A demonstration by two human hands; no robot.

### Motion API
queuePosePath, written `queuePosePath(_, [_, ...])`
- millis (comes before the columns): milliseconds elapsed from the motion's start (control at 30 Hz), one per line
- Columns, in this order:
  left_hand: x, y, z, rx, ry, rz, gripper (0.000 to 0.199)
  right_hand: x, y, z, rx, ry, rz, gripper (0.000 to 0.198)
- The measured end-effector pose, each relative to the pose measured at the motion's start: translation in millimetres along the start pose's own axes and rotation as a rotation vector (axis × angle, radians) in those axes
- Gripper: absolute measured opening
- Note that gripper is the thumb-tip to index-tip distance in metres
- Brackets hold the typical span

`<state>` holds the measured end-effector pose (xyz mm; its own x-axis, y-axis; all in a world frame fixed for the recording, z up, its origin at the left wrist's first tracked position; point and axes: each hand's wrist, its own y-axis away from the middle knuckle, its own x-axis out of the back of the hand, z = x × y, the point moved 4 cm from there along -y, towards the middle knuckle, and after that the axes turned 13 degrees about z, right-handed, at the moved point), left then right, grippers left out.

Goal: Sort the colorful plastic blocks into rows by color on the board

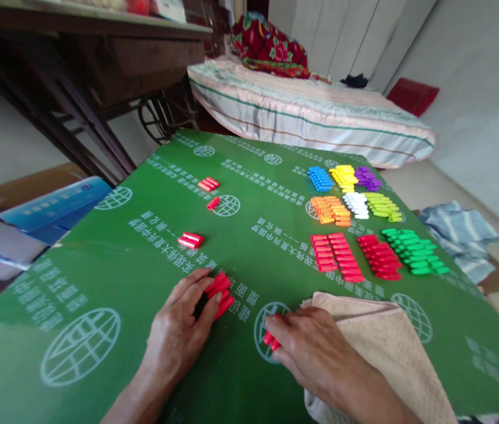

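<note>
My left hand is curled round a small bunch of red plastic tubes, which look like pen caps or barrels and lie side by side on the green board. To its right, my right hand grips a few more red tubes between thumb and fingers, low over the board; its palm side is hidden. Beyond my left hand lie a few shiny red tubes, a single red tube and another small red group.
At the right are sorted rows: red pieces, green pieces, orange pieces, white pieces, blue pieces, yellow pieces and purple pieces. A beige cloth lies under my right forearm. A bed stands behind.
</note>
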<state>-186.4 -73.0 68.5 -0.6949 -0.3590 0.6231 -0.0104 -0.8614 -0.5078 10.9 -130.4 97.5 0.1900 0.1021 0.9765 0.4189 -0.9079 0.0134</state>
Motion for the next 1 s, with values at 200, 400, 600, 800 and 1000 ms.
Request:
queuePosePath(200, [-2.0, 0.0, -4.7, -0.015, -0.024, -0.012, 0.034, 8.8, 1.4, 16.1, -0.053, -0.082, 0.146, 0.016])
queuePosePath(400, [-1.1, -1.1, -2.3, -0.012, -0.015, -0.008, 0.035, 24.6, 21.2, 73.6, -0.184, -0.077, 0.367, 0.041])
queuePosePath(600, [-1.4, -1.1, -1.6, -0.017, -0.016, 0.002, 0.035, 7.4, 38.9, 109.9, -0.219, 0.041, 0.332, 0.038])
queuePosePath(800, [-2.0, -0.7, -1.8, -0.005, -0.014, 0.001, 0.035, 6.8, 37.4, 108.6, -0.194, 0.088, 0.284, 0.038])
queuePosePath(1000, [-1.2, -1.4, -0.4, -0.005, -0.01, 0.001, 0.035, 10.5, 38.0, 108.9, -0.199, 0.132, 0.296, 0.03])
